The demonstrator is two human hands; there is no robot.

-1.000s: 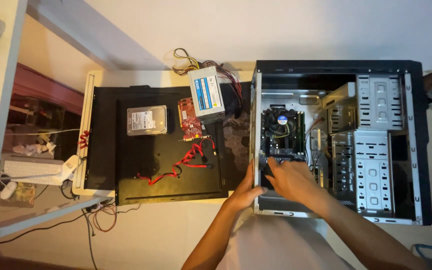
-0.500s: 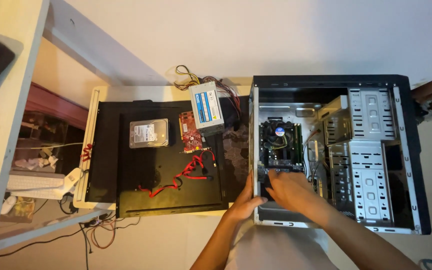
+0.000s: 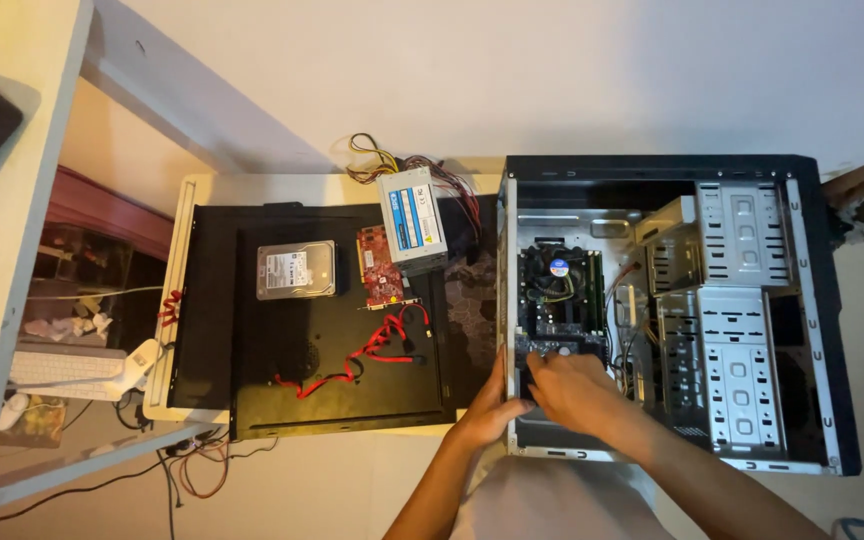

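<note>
Lying on its side at the right end of the low table [image 3: 252, 185], the open computer case [image 3: 822, 300] shows its insides: motherboard [image 3: 560, 300] with a round cooler fan [image 3: 559, 268] near the left wall, silver drive cages [image 3: 737, 300] filling the right half.

Both hands work at the case's near left corner. Left hand [image 3: 492, 405] grips the case's left rim, fingers curled over the edge. Right hand [image 3: 577, 390] is inside, fingers bent down onto the lower end of the motherboard (what it pinches, if anything, I cannot tell: fingertips hidden).

A black side panel [image 3: 252, 390] covers most of the table left of the case. On it: a hard drive [image 3: 295, 270] toward the far side, a red expansion card [image 3: 380, 268] just beside that, a silver power supply [image 3: 412, 220] at the far edge with its wire bundle [image 3: 402, 165] trailing off the back, red cables [image 3: 372, 350] looped near the centre.

Pale floor [image 3: 552, 80] beyond the far edge. White desk edge [image 3: 12, 300] runs along the left, with a white keyboard [image 3: 67, 368] below it. Loose wires [image 3: 192, 465] hang under the table's near left corner. Near half of the panel offers open working room.
</note>
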